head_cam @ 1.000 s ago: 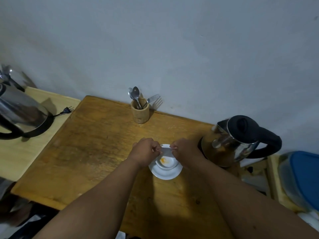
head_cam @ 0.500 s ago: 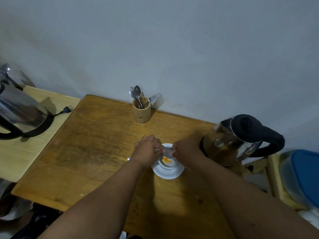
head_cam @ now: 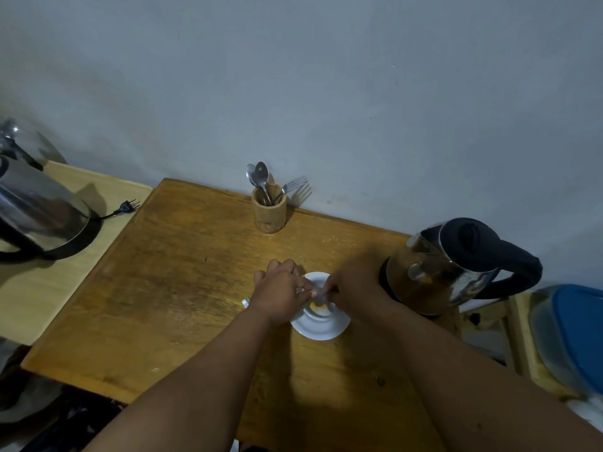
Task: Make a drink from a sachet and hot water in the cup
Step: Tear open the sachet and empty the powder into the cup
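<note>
Two hands meet over the cup (head_cam: pixel 321 308) at the centre of the frame. Our left hand (head_cam: pixel 281 295) and right hand (head_cam: pixel 354 288) each pinch an end of a small pale sachet (head_cam: pixel 318 292), fingers (head_cam: pixel 305 286) clamped on it from both sides, just above the cup's mouth. Inside the cup we see a patch of orange powder (head_cam: pixel 318 306). The cup stands on a white saucer (head_cam: pixel 321 329), which sits on the wooden worktop (head_cam: pixel 182 282).

Right of the saucer stands a steel kettle (head_cam: pixel 456 265) with a black lid and handle, near our right wrist. At the back of the worktop, against the wall (head_cam: pixel 326 76), a wooden holder (head_cam: pixel 269 208) keeps spoons (head_cam: pixel 259 176) and a fork (head_cam: pixel 295 183) upright. At the left edge of the frame, a second kettle (head_cam: pixel 36 207) sits on a paler surface with a loose plug (head_cam: pixel 129 205) beside it. A blue-lidded container (head_cam: pixel 574 334) shows at the right edge.
</note>
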